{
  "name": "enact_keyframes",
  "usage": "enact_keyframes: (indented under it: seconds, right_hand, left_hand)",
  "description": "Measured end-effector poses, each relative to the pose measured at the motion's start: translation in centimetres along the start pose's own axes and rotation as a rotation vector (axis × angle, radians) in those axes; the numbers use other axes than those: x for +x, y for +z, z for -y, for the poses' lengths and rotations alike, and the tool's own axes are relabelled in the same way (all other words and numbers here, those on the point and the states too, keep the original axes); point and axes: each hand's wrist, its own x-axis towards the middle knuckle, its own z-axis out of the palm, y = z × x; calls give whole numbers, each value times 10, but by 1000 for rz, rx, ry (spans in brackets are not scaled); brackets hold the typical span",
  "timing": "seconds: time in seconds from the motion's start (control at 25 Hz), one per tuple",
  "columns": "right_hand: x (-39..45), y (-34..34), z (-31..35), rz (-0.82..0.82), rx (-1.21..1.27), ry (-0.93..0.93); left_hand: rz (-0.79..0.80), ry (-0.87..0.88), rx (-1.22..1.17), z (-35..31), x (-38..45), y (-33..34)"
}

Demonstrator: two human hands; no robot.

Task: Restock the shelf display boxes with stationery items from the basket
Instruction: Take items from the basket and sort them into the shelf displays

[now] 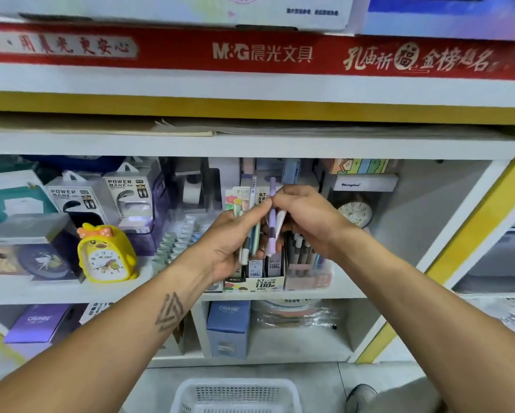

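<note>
My left hand (231,242) grips a small bunch of pastel pens (248,247) upright in front of the middle shelf. My right hand (305,216) pinches a purple pen (272,222) that stands against the bunch, fingertips meeting those of the left hand. Directly behind and below both hands sits a display box (257,283) printed "0.7" and "100". A pink display box (307,278) full of pens stands to its right. The white basket (235,396) lies on the floor at the bottom centre; I cannot see what is inside it.
A yellow duck alarm clock (107,254) stands left on the same shelf, with power bank packs (128,195) behind it. Rows of small items (176,239) lie left of the boxes. A round clock (356,214) sits at the right. Blue and purple boxes fill the lower shelf. A shoe (362,396) is beside the basket.
</note>
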Motion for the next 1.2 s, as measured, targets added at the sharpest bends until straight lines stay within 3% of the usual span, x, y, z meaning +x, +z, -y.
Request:
enact_keyframes:
  seconds: [0.2,0.36,0.52,0.72,1.0,1.2]
  right_hand:
    - [-4,-2,4,35,55,-17]
    - [-6,-4,8,-68,-18,-72]
    - [-11,-31,17,-122,315,-92]
    - [-31,-64,6,-161,-30,-98]
    - [-57,-109,2,-147,5,-77]
    - [-58,-112,-9,-251,-364,-215]
  left_hand:
    - [-44,23,0,1,3,-3]
    - [-116,32,61,5,7,-3]
    - [-144,45,111,6,9,0]
    - [-167,69,103,2,11,4]
    - [-282,78,76,6,11,2]
    - [-261,65,94,11,6,11]
